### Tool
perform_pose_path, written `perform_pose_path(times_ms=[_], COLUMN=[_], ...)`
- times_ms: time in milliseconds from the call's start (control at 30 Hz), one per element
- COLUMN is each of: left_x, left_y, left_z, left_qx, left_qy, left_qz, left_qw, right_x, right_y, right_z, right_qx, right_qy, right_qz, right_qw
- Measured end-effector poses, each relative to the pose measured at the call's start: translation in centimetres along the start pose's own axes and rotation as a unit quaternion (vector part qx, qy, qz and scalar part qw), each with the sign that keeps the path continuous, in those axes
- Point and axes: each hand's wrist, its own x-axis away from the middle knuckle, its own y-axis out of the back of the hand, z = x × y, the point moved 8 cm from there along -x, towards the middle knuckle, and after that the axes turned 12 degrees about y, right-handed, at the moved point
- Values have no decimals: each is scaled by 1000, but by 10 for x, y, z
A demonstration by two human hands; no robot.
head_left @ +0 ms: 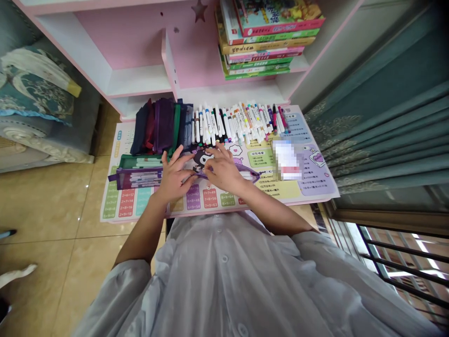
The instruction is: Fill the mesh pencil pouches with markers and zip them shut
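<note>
My left hand and my right hand both rest on a purple mesh pencil case lying on the desk mat in front of me. The left hand's fingers lie on the case's left end. The right hand's fingers are curled and pinch its upper edge. Just beyond the hands lies a long row of white marker pens with coloured caps. Left of my left hand lie a filled green case and a filled purple case.
A colourful printed mat covers the desk. Several dark empty pencil cases stand at the back left. A pile of books sits on the pink shelf above. A teal curtain hangs at the right; a bed is at the left.
</note>
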Motion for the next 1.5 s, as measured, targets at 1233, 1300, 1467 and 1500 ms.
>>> perform_pose_path(times_ms=[1233,1300,1467,1500], left_x=[-2,-2,-2,-2], left_y=[0,0,0,0], left_z=[1,1,0,0], left_qx=[-8,-5,-11,-13], left_qy=[-8,-9,-8,-6], left_qz=[-51,-54,-51,-50], left_qw=[999,998,999,999], right_x=[13,13,15,15], right_y=[16,17,18,18], right_z=[-24,-25,-26,-27], right_qx=[3,1,-2,-1], right_qy=[-42,-44,-43,-44], right_qz=[-8,-6,-8,-8], right_qw=[999,999,999,999])
